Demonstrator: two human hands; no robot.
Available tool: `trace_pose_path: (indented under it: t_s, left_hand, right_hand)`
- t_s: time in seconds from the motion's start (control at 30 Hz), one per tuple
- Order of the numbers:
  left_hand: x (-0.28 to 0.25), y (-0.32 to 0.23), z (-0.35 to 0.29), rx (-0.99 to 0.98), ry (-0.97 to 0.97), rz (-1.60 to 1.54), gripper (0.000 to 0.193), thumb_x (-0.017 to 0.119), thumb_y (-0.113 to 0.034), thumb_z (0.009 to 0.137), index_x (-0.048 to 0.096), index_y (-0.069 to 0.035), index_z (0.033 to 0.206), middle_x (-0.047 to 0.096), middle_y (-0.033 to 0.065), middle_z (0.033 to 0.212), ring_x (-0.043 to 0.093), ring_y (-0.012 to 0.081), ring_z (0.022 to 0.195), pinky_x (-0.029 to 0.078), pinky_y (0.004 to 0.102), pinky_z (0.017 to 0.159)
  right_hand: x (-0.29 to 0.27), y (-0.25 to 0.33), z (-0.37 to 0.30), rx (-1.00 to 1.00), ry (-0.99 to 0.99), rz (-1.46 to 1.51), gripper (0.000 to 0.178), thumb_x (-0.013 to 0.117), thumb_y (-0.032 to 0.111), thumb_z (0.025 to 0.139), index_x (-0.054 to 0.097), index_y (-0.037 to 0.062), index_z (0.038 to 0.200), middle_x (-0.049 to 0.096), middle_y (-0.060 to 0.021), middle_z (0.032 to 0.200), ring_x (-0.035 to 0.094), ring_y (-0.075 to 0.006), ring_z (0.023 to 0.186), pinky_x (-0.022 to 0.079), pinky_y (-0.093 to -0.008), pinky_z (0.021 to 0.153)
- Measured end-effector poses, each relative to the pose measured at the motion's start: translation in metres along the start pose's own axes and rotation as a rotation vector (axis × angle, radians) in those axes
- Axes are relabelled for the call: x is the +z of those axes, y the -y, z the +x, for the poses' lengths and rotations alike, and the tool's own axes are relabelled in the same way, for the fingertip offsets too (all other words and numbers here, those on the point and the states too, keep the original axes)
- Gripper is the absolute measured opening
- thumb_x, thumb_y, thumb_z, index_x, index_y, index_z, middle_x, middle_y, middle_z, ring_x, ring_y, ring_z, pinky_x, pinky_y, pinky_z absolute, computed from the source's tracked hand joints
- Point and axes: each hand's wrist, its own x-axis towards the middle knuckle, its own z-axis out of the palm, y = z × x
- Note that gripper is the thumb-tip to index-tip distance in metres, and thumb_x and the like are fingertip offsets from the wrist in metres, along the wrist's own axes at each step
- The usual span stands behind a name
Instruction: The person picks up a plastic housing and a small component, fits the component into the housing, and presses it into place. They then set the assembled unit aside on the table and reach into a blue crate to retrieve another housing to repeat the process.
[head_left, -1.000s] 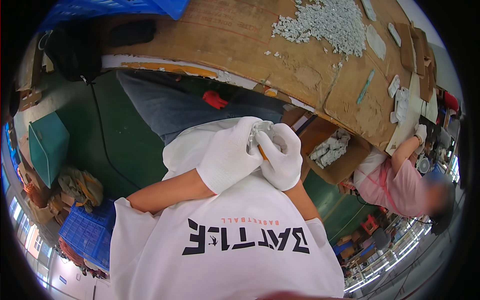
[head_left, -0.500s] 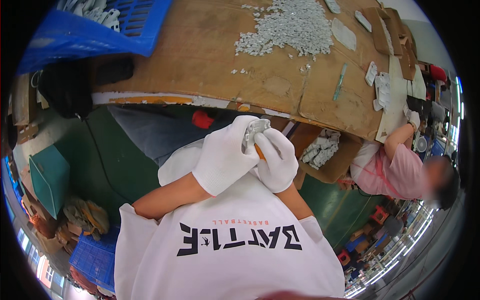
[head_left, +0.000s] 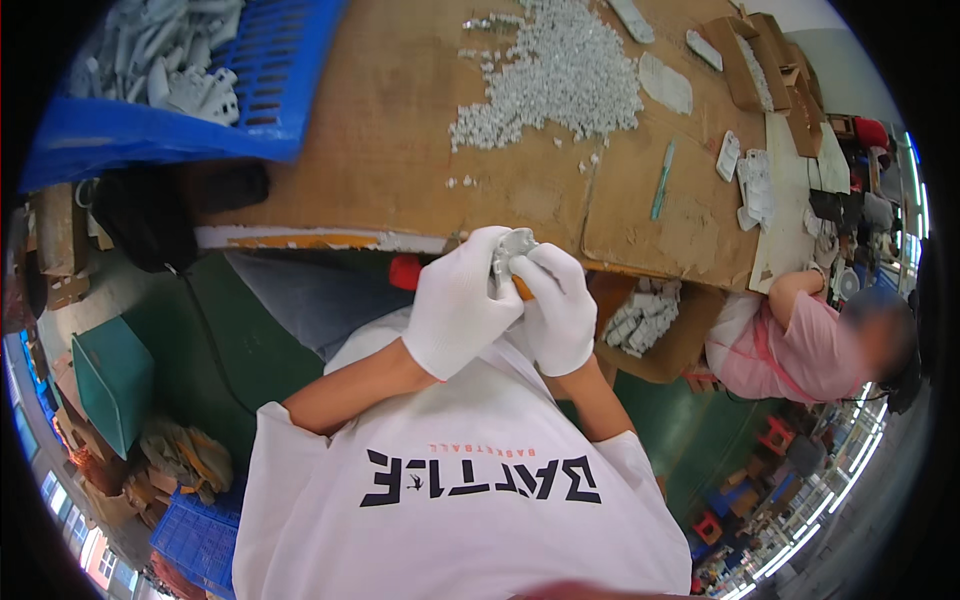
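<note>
Just off the table's near edge, my left hand point(head_left: 460, 305), in a white knitted glove, is closed around a small light-grey moulded part point(head_left: 514, 242). The part has a rounded top and notched edges, and stands upright between the two hands. My right hand point(head_left: 560, 310), gloved in the same way, is closed with its fingertips against the part's right side. A bit of an orange object point(head_left: 522, 288) shows under the right fingers, against the palm. Most of that object is hidden, so its kind cannot be made out.
On the cardboard-covered table point(head_left: 400, 150) lie a heap of small grey pieces point(head_left: 570, 80) and a pen point(head_left: 663, 180). A blue crate point(head_left: 290, 120) of grey parts stands at left. Below the edge at right sits a carton point(head_left: 685, 335) of parts, near a seated person in pink point(head_left: 790, 350).
My view has shifted, so the crate shows more and the table sits a little lower. Both hands stay on the grey part, and the right fingertips have shifted slightly on it.
</note>
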Motion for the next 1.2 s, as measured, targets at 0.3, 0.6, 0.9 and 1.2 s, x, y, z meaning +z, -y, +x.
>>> trace_pose_path:
  t_s: [0.3, 0.6, 0.9, 1.2]
  left_hand:
    - [0.007, -0.011, 0.039, -0.003, 0.097, -0.134, 0.038, 0.065, -0.008, 0.085, 0.061, -0.002, 0.122, 0.071, 0.0185, 0.098, 0.072, 0.0293, 0.086, 0.056, 0.0361, 0.076]
    - [-0.043, 0.047, 0.263, 0.378, -0.597, 0.535, 0.035, 0.067, -0.023, 0.085, 0.065, -0.004, 0.114, 0.065, 0.0203, 0.114, 0.063, 0.0374, 0.105, 0.05, 0.0446, 0.094]
    - [-0.087, 0.123, 0.377, -0.021, -0.665, 1.253, 0.016, 0.056, -0.025, 0.095, 0.071, -0.02, 0.093, 0.067, 0.007, 0.094, 0.069, 0.0274, 0.087, 0.056, 0.0436, 0.07]
    - [-0.042, 0.089, 0.225, -0.03, -0.22, 1.172, 0.027, 0.072, -0.036, 0.086, 0.068, -0.013, 0.101, 0.067, 0.0101, 0.095, 0.069, 0.03, 0.092, 0.057, 0.0431, 0.075]
  right_hand:
    - [-0.013, -0.027, 0.025, -0.102, -0.186, -0.128, 0.04, 0.07, -0.006, 0.07, 0.07, 0.0043, 0.108, 0.062, -0.0108, 0.115, 0.069, -0.0261, 0.09, 0.058, -0.0336, 0.07]
    - [-0.102, -0.197, 0.073, 0.199, -0.404, -0.467, 0.017, 0.062, -0.007, 0.081, 0.064, -0.0004, 0.096, 0.061, -0.0151, 0.105, 0.061, -0.0336, 0.1, 0.049, -0.0387, 0.091]
    - [-0.129, -0.23, 0.079, 0.162, -0.347, -0.605, 0.031, 0.067, 0.002, 0.073, 0.068, 0.0072, 0.104, 0.067, -0.013, 0.1, 0.063, -0.0338, 0.095, 0.051, -0.0437, 0.088]
    - [-0.018, -0.168, 0.077, 0.43, -0.105, -0.064, 0.014, 0.07, 0.006, 0.081, 0.069, 0.0097, 0.094, 0.065, -0.0089, 0.096, 0.067, -0.0289, 0.085, 0.054, -0.0384, 0.077]
